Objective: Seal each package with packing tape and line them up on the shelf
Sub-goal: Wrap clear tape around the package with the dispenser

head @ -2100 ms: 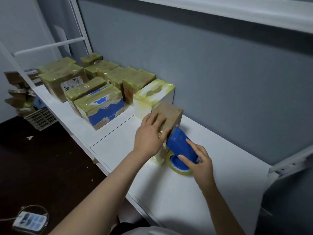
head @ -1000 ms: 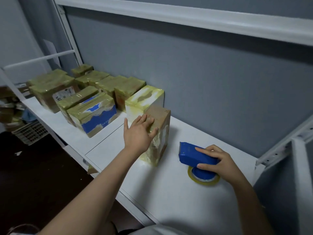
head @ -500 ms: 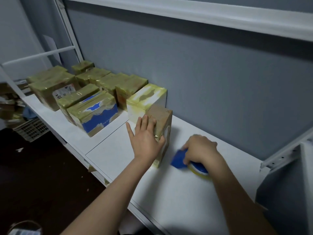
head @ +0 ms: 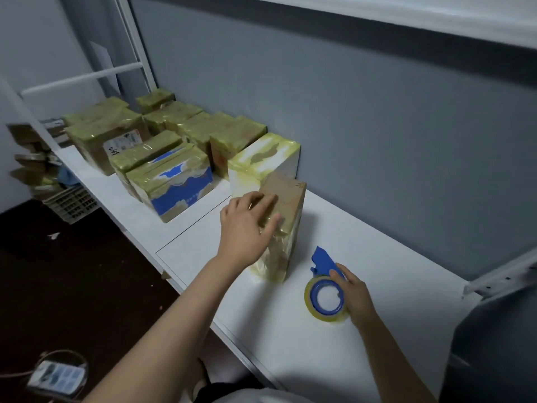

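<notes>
The brown cardboard package (head: 286,196) stands upright on the white shelf (head: 377,257), near the middle of the board and a little in from its front edge. Yellowish tape covers its near upper corner and the lower part of its front face, while the far part of its top is bare cardboard. The person's left hand (head: 245,225) lies on the near end of the top, fingers straight and spread flat over the taped corner, pressing rather than gripping. Just to the right of the package, apart from it, the blue tape dispenser (head: 324,261) lies on its side on the shelf, its roll of yellowish tape (head: 312,308) facing up. The right hand (head: 356,295) grasps it from the right, the thumb on the blue body and the fingers curled round the far side of the roll. Right behind the cardboard package stands a white taped package (head: 267,158), close against the grey wall (head: 348,112). Further left sits a blue and white taped package (head: 180,184), and beyond it a cluster of taped boxes (head: 203,126) in two rough rows, one bearing a printed label (head: 123,144). Below the shelf's far end is a pale slatted basket (head: 72,203) on the dark floor (head: 72,271), and a power strip (head: 56,378) lies near the bottom left.
</notes>
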